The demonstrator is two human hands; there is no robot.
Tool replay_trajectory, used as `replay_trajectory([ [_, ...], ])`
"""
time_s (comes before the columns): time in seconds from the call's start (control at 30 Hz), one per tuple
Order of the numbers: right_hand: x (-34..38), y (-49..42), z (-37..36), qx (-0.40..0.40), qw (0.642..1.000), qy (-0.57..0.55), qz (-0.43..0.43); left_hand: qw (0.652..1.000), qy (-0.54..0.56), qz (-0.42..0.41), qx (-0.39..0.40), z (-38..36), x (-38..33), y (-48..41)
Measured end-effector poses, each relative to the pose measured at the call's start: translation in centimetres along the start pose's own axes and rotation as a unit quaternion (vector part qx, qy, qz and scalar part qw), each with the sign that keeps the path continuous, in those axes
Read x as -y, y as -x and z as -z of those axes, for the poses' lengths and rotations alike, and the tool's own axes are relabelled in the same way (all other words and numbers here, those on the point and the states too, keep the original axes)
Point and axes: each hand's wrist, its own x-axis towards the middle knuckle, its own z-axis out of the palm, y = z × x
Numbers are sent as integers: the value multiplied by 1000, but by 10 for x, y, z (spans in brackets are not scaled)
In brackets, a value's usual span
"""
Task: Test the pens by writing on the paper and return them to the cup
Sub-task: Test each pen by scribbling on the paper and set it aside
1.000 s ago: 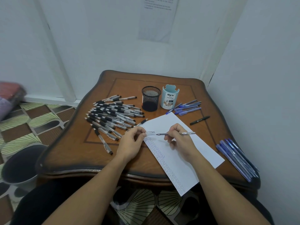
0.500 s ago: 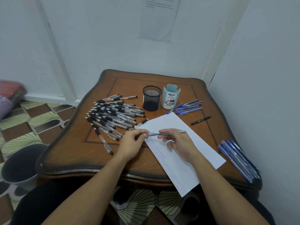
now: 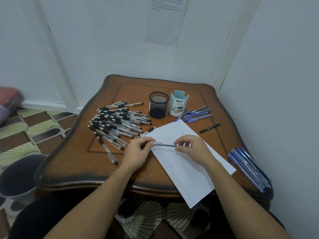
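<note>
Left hand [image 3: 137, 153] pinches the pen [image 3: 165, 145] at one end; right hand [image 3: 194, 149] pinches the other — level above the paper [image 3: 183, 169], likely for capping or uncapping.

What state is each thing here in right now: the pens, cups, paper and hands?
pen: held level above the paper
left hand: pinches the pen's left end
right hand: pinches its right end
paper: flat, overhanging the table edge, scribbled along one side
mesh cup: upright, no pens showing
DIY desk organizer: upright, no pens showing
black-grip pens: loose heap, lying flat
</note>
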Motion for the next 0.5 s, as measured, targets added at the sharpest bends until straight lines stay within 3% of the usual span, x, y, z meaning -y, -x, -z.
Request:
replay_trajectory([
  [0.07,0,0,1,42,988,148,35,1000,-20,-1,9,-1,-1,1],
  [0.13,0,1,2,51,977,202,41,999,-44,0,22,-1,-3,3],
  [0.33,-26,19,32,-51,987,155,-8,986,-138,-60,65,1,-1,7],
  [0.5,-64,47,79,-157,969,167,-93,984,-155,-65,65,0,2,4],
])
